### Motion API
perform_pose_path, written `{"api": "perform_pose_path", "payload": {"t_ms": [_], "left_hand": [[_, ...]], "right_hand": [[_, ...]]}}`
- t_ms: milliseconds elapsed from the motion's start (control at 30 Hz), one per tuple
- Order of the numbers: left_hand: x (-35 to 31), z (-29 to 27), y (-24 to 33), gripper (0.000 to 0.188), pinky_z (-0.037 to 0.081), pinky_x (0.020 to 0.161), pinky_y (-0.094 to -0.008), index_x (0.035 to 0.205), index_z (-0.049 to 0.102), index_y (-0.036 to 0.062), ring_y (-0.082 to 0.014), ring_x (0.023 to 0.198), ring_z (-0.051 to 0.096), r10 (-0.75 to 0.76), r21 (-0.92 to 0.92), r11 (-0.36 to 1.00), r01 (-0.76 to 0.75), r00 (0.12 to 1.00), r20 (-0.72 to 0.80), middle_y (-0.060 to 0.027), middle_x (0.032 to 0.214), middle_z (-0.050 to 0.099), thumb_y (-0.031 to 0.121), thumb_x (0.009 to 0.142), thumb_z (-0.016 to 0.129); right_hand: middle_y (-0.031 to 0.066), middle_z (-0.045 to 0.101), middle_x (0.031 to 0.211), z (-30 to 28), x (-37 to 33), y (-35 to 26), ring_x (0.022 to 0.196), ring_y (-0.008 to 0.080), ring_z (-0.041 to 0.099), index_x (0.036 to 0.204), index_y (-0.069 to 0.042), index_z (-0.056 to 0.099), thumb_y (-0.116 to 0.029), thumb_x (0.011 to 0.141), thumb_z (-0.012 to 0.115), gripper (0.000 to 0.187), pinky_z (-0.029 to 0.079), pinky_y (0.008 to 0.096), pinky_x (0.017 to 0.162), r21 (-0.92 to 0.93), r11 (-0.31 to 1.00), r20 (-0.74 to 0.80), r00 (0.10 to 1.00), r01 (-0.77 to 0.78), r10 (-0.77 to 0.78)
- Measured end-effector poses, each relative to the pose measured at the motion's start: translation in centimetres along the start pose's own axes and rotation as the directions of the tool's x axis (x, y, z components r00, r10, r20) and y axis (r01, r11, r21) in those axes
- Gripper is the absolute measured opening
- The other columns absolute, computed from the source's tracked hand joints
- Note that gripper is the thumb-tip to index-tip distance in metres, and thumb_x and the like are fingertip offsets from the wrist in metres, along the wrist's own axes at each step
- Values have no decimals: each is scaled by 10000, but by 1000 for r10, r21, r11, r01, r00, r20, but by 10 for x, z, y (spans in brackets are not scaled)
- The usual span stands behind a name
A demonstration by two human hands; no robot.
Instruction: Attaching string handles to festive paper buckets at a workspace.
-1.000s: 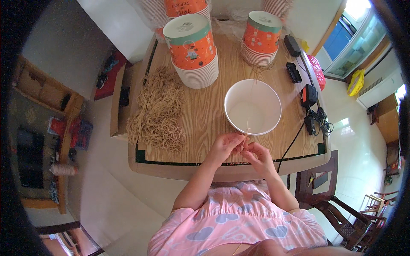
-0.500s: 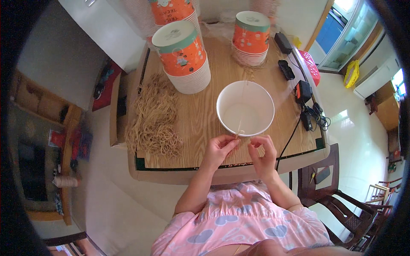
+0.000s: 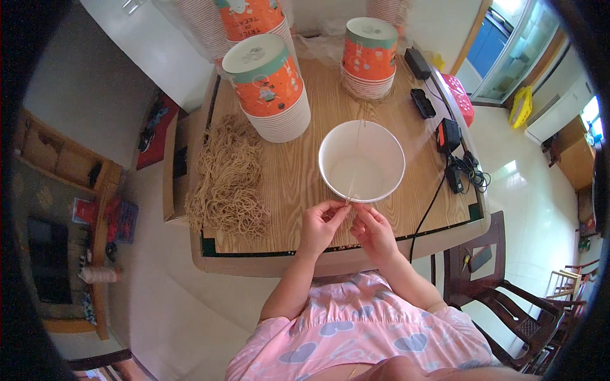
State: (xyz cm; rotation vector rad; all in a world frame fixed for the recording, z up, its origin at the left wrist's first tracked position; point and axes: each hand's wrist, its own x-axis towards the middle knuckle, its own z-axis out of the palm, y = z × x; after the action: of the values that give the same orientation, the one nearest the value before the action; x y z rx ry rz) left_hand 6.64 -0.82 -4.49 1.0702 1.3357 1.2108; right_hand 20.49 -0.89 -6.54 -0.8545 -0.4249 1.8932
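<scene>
A white paper bucket stands on the wooden table right in front of me, its open mouth facing up. Thin tan string runs across that mouth from the far rim to the near rim. At the near rim my left hand pinches the string between thumb and forefinger. My right hand meets it there, fingertips pressed together on the string too. The exact end of the string is hidden by the fingertips. Left of the bucket lies a loose pile of tan strings.
Upside-down stacks of orange and green printed paper buckets stand behind, with a shorter stack at back right. Along the right edge lie a black tray, a power adapter and cables. A dark wooden chair stands at right.
My right hand has moved left and closed in on the string beside my left hand. Earlier it was apart from it. The left hand keeps its pinch.
</scene>
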Motion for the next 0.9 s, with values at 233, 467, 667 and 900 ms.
{"api": "perform_pose_path", "payload": {"t_ms": [233,467,667,900], "left_hand": [[-1,2,2,120,428,532,-194,823,637,-11,-38,579,537,20,-16,1000,-20,1000,3,-7,660,619,109,811,641],[4,-1,-5,115,433,536,-202,818,635,-12,-41,584,542,71,-15,997,-72,996,-44,-12,677,628,100,800,650],[8,2,-3,152,427,534,-203,850,648,-14,-35,586,525,52,59,997,-49,997,-56,-5,671,620,117,780,678],[11,9,-6,149,428,540,-202,851,654,-4,-39,611,541,3,30,1000,-1,997,-74,-2,689,623,122,777,683]], "right_hand": [[-44,470,711,8,1,1,597,56,402,1025,-54,560,-111,887,527,153,357,205,565,185,980,35,997,-73,67],[-15,505,769,13,-18,-11,684,50,449,902,-29,553,55,791,587,143,374,191,610,-664,481,222,766,572,-604],[44,510,774,20,-11,-40,707,168,478,964,-49,590,30,728,627,251,400,277,656,-804,-38,448,561,594,-696],[48,512,805,18,-4,-41,775,226,488,1016,-137,613,-28,717,625,319,375,347,696,-827,-217,531,597,518,-601]]}}
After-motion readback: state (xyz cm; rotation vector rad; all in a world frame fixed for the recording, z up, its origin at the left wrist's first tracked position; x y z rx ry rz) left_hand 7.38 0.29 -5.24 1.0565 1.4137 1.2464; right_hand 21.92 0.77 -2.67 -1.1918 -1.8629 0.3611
